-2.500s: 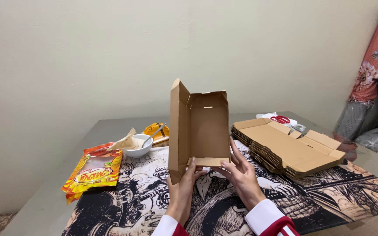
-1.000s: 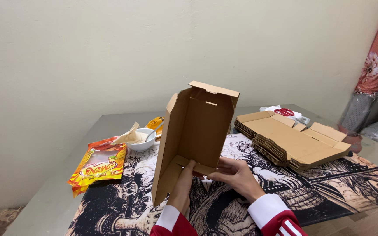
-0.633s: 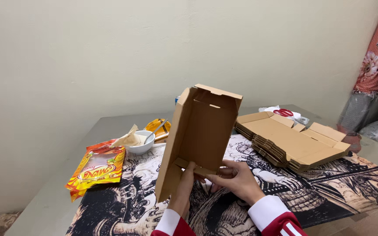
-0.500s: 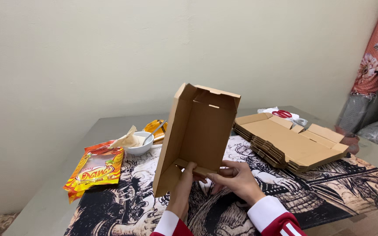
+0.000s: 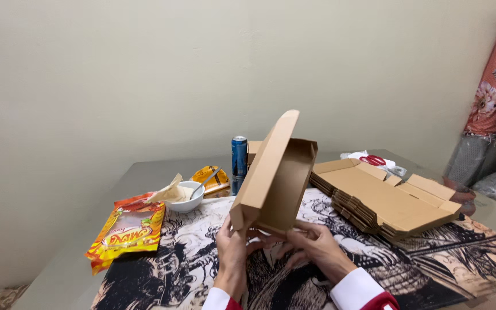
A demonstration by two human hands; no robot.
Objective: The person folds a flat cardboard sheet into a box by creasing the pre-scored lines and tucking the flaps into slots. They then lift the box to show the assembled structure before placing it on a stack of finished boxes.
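A partly folded brown cardboard box (image 5: 274, 175) stands tilted above the table, its open side facing right. My left hand (image 5: 231, 247) grips the box's lower left corner. My right hand (image 5: 311, 244) holds the bottom edge from the right, fingers curled under it. Both wrists show white cuffs on red sleeves.
A stack of flat cardboard blanks (image 5: 386, 198) lies to the right, red scissors (image 5: 372, 160) behind it. To the left are a yellow snack bag (image 5: 126, 232), a white bowl with a spoon (image 5: 186, 195) and a blue can (image 5: 239, 163). A black-and-white patterned cloth (image 5: 431, 264) covers the table.
The box has turned and tipped further, so its side wall now faces me and its opening points right. The blue can behind it has come into view.
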